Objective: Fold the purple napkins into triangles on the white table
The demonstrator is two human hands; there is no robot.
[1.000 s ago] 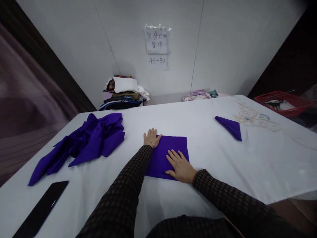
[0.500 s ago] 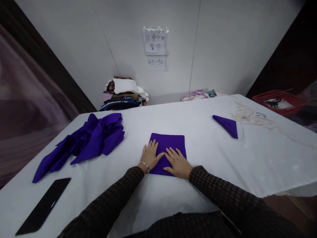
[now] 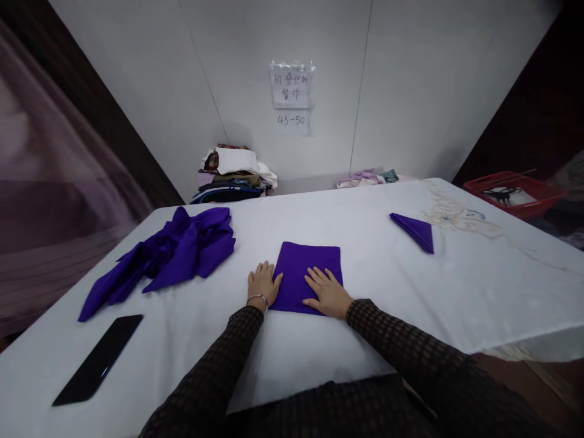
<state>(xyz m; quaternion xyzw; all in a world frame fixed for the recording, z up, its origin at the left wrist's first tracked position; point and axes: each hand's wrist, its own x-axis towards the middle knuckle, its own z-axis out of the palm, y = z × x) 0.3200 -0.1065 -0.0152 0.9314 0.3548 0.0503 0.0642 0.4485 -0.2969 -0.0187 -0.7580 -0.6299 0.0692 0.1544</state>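
Note:
A purple cloth napkin (image 3: 296, 274), folded into a flat square, lies in front of me on the white tablecloth (image 3: 292, 353). My left hand (image 3: 264, 284) rests at the napkin's left edge, its thumb touching the cloth and its fingers stretched out over the tablecloth. On the right part of the napkin lies my right hand (image 3: 327, 292), palm down with fingers spread. Farther right sits a second purple napkin (image 3: 415, 231), folded into a narrow triangle. To the left a heap of crumpled purple napkins (image 3: 173, 249) is spread loosely.
A flat black phone-like slab (image 3: 98, 360) lies at the front left. Stacked garments (image 3: 235, 176) stand against the wall behind the table, with more fabrics (image 3: 365, 178) to their right. A red basket (image 3: 515, 188) is beyond the table's right edge. A handwritten sign (image 3: 292, 91) hangs on the wall.
My left hand has slid left, off the napkin's middle to its left edge. My right hand stays on the napkin's right side. The view has shifted slightly.

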